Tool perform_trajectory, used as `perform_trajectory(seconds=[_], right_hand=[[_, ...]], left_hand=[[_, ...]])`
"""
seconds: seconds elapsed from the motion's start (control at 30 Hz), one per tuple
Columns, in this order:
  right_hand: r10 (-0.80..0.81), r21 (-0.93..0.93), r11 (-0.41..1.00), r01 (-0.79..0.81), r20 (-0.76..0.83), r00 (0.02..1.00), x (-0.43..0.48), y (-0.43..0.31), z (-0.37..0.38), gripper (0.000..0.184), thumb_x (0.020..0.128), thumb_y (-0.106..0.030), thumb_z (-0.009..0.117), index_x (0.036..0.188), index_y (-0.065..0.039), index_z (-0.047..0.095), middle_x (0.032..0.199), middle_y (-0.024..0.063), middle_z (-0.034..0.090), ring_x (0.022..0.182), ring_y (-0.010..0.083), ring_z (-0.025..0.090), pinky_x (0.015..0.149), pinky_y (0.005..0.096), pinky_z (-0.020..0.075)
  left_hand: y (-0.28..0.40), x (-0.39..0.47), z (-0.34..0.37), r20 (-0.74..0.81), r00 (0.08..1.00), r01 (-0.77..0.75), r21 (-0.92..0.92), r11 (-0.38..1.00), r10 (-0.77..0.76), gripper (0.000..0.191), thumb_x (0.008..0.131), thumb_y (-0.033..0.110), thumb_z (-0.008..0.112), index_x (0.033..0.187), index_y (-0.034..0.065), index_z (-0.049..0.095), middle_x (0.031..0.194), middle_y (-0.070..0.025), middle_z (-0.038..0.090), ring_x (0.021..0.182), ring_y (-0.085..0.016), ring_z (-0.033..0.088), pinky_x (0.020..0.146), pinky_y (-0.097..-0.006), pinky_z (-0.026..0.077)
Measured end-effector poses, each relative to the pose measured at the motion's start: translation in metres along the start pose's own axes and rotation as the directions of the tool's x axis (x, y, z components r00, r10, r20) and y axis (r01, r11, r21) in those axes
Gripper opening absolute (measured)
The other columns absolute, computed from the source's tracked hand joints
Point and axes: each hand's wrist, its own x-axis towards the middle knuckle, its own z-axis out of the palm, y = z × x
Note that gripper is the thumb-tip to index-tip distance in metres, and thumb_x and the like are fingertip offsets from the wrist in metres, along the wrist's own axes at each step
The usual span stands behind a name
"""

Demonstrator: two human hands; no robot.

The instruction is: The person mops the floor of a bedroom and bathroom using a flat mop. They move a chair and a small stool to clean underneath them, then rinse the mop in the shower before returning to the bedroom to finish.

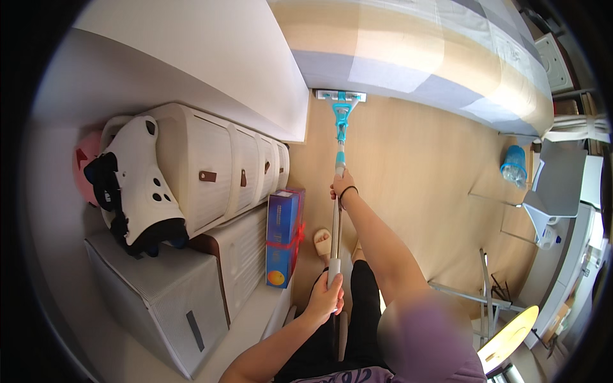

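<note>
A sponge mop with a turquoise and white head (341, 97) and a metal pole runs straight out in front of me. Its head lies on the wood-look floor (412, 158), right by the lower edge of the bed's checked cover. My left hand (326, 298) is closed around the grey grip at the near end of the pole. Further up, my right hand (343, 185), with a dark band at the wrist, grips the pole just below its turquoise joint.
On the left stand white plastic drawers (210, 167), a grey storage box (158, 297) and a blue carton (282, 237) with red ribbon. The bed (383, 52) borders the far side. A blue waste bin (514, 163), a grey chair (555, 177) and a metal-legged stand (483, 299) are at right.
</note>
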Motion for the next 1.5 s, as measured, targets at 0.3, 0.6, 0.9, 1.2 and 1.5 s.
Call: perform_trajectory(seconds=[0.3,0.6,0.9,1.2,1.5], right_hand=[[0.11,-0.628,0.765,-0.139,-0.086,0.99,-0.141,0.146,0.054,0.064,0.095,-0.029,0.041,0.146,-0.007,0.01,0.11,0.0272,0.061,0.099,0.0425,0.061,0.088,0.049,0.0484],[0.144,-0.398,0.902,-0.17,-0.094,0.985,-0.28,0.218,0.08,0.065,0.095,-0.027,0.043,0.146,-0.006,0.008,0.087,0.0254,0.065,0.066,0.0368,0.066,0.058,0.0438,0.0541],[0.163,-0.354,0.914,-0.199,-0.127,0.978,0.001,0.007,-0.023,0.035,0.095,-0.033,0.043,0.12,-0.009,0.038,0.091,0.02,0.065,0.083,0.0323,0.067,0.071,0.0486,0.0529],[0.383,-0.441,0.795,-0.417,-0.167,0.908,-0.249,0.241,0.064,0.058,0.092,-0.026,0.049,0.138,-0.007,0.017,0.104,0.0292,0.061,0.094,0.0417,0.063,0.085,0.0493,0.0491],[-0.037,-0.485,0.874,-0.041,-0.15,0.988,-0.134,0.121,0.037,0.052,0.094,-0.032,0.046,0.134,-0.004,0.029,0.11,0.0304,0.059,0.103,0.0464,0.058,0.089,0.0513,0.0465]], left_hand=[[-0.101,-0.108,-0.118,-0.168,0.884,0.462,0.167,0.871,-0.437,0.044,0.098,0.051,0.038,0.079,0.0117,0.044,0.051,-0.0046,0.045,0.033,-0.017,0.041,0.031,-0.0302,0.033],[-0.157,-0.255,-0.174,0.079,0.996,-0.071,0.982,0.177,-0.042,0.049,0.089,0.028,0.055,0.129,0.003,0.042,0.099,-0.0244,0.054,0.083,-0.039,0.05,0.08,-0.0475,0.041],[-0.013,-0.006,0.0,0.216,0.955,0.252,-0.238,0.938,-0.202,0.038,0.099,0.046,0.042,0.081,0.0128,0.041,0.056,-0.0014,0.043,0.04,-0.013,0.04,0.035,-0.0273,0.03],[-0.131,-0.229,-0.143,-0.193,0.949,0.314,0.629,0.711,-0.249,0.037,0.097,0.044,0.04,0.092,0.009,0.048,0.062,-0.0095,0.047,0.049,-0.022,0.044,0.045,-0.0354,0.035],[-0.083,-0.137,-0.086,-0.159,0.963,0.263,0.387,0.884,-0.217,0.044,0.101,0.043,0.033,0.075,0.0092,0.045,0.043,-0.0036,0.038,0.031,-0.016,0.038,0.032,-0.0297,0.029]])
